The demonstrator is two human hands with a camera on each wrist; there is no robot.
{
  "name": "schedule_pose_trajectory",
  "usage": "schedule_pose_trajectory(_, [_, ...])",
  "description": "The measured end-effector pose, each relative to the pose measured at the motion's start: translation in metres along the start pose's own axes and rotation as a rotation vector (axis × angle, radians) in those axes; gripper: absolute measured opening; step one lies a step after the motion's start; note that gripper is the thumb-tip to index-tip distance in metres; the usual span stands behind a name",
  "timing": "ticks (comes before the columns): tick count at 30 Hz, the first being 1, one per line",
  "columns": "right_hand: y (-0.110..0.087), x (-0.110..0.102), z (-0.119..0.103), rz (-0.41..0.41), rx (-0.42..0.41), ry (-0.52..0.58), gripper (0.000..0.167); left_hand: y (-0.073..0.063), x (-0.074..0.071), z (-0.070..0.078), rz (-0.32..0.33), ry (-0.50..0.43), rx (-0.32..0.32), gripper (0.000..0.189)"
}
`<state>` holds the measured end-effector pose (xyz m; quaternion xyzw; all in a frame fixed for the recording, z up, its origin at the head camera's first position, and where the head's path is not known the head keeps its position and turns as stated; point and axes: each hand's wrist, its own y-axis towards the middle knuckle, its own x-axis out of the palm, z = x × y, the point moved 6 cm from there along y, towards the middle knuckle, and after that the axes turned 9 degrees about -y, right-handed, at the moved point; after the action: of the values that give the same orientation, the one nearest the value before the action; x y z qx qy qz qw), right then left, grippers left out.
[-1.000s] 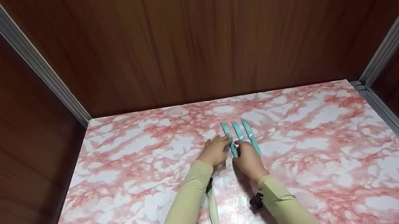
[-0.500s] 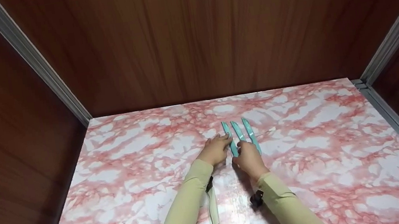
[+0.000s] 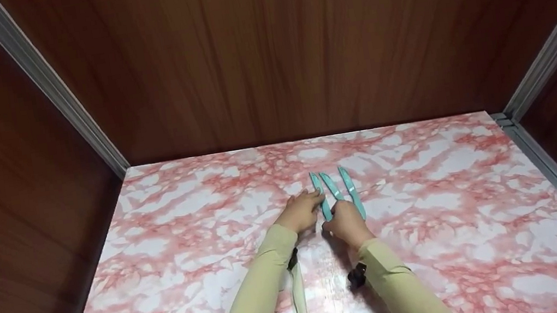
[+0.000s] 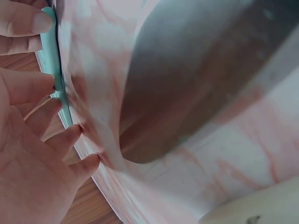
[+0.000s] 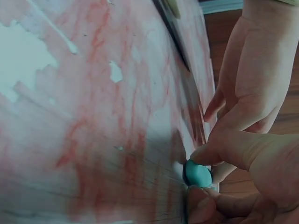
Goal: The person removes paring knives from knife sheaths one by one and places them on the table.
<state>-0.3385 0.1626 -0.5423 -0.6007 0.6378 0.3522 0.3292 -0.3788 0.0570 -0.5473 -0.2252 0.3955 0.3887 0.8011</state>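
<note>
Three turquoise knives lie side by side on the table, blades pointing to the back. On the left knife [image 3: 326, 210], my left hand [image 3: 300, 210] rests its fingertips, the fingers loosely bent. My right hand [image 3: 347, 220] pinches the middle knife [image 3: 330, 184] by its handle, most of which it hides. In the right wrist view, thumb and finger close on a rounded turquoise handle end [image 5: 198, 174]. The right knife [image 3: 352, 192] lies just beyond my right hand. Under my left wrist sits a beige knife handle [image 3: 299, 297]; its broad grey blade [image 4: 187, 93] fills the left wrist view, blurred.
The tabletop [image 3: 175, 238] has a red and white marbled surface. A brown wood-look back panel [image 3: 264, 59] rises from its far edge, with similar panels left and right. Grey metal rails [image 3: 50, 85] run along the corners.
The blade of the middle knife has swung left, closer to the left knife, as my right hand shifts slightly. My left hand and the right knife stay in place.
</note>
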Motion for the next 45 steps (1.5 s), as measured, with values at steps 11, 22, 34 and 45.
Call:
schedule_pose_trajectory(11, [0.000,-0.004,0.001,-0.021,0.022,0.028,0.027,-0.003,-0.006,0.006,0.007,-0.025,0.032,0.049])
schedule_pose_trajectory(22, [-0.001,-0.003,0.010,-0.063,0.117,0.230,0.012,-0.004,-0.007,0.005,0.008,-0.046,0.034,0.055])
schedule_pose_trajectory(34, [-0.006,0.000,0.017,-0.070,0.065,0.349,0.019,-0.007,-0.002,0.002,0.019,-0.039,0.024,0.057])
schedule_pose_trajectory(45, [-0.009,0.007,0.025,-0.084,0.145,0.507,0.029,-0.011,-0.001,0.005,0.031,-0.029,0.053,0.053])
